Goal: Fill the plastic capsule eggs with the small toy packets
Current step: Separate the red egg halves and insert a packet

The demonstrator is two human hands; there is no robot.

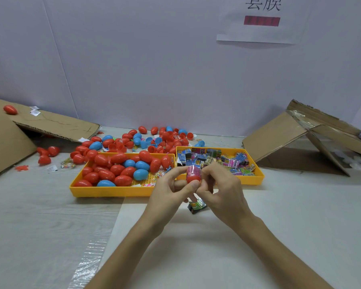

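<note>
Left cardboard (6, 142): a bent sheet at your far left, leaning down onto the table (40, 215); one red egg (10, 109) lies on its upper part, with white slips beside it.
Loose eggs (48, 153): a few red ones on the table just right of that sheet; a bigger red and blue heap (154, 138), halves among them, lies behind the trays by the wall.
Left tray (104, 191): yellow, holding closed eggs (113, 170), mostly red and some blue; small bright bits lie at its right end.
Left hand (167, 197): your thumb and fingers are curled round the lower end of the held egg (193, 174), gripping it.
Held egg: red, upright, in the air in front of the gap between the two trays; its top looks pinkish, too blurred to name.
Right hand (221, 188): your fingers are bent in against the held egg's right side, pinching it; both hands meet on it.
Packet (197, 206): one dark packet lies on the table just under your hands, partly hidden by them.
Right tray (258, 174): yellow, touching the left tray's right end; full of packets (217, 158) in blue, pink and green.
Sign (261, 19): white paper on the wall, high up.
Right cardboard (279, 138): folded sheets propped like a tent at your far right, well apart from your hands.
</note>
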